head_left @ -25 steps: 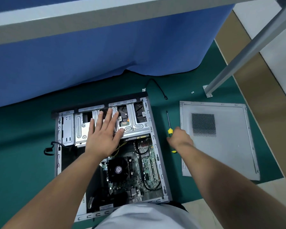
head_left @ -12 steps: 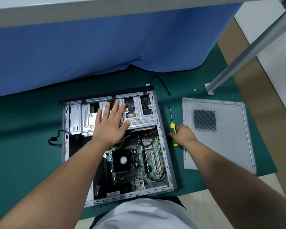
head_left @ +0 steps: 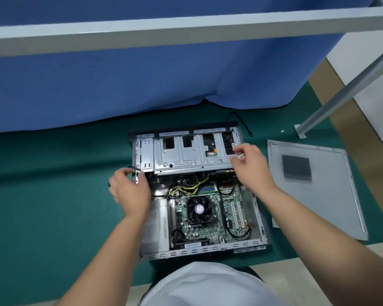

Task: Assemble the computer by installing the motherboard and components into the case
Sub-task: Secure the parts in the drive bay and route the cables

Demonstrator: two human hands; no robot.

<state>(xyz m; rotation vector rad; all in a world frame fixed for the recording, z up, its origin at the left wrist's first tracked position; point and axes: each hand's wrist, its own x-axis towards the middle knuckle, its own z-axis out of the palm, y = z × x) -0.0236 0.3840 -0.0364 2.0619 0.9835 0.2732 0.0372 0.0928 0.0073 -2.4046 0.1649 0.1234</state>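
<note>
Both hands moved: left hand (head_left: 130,191), right hand (head_left: 251,165) grip drive cage (head_left: 186,160) ends.

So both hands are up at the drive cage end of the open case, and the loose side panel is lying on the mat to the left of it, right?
Not quite: the head view shows the side panel lying on the mat to the right of the case. Both the left hand and right hand are at the drive cage end.

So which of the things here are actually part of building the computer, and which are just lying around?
Part of the job:
computer case
drive cage, right hand at its right end
motherboard with its CPU fan
left hand at the case's left wall
side panel, off and beside the case

Lying about:
loose black cable
blue cloth
green mat
</note>
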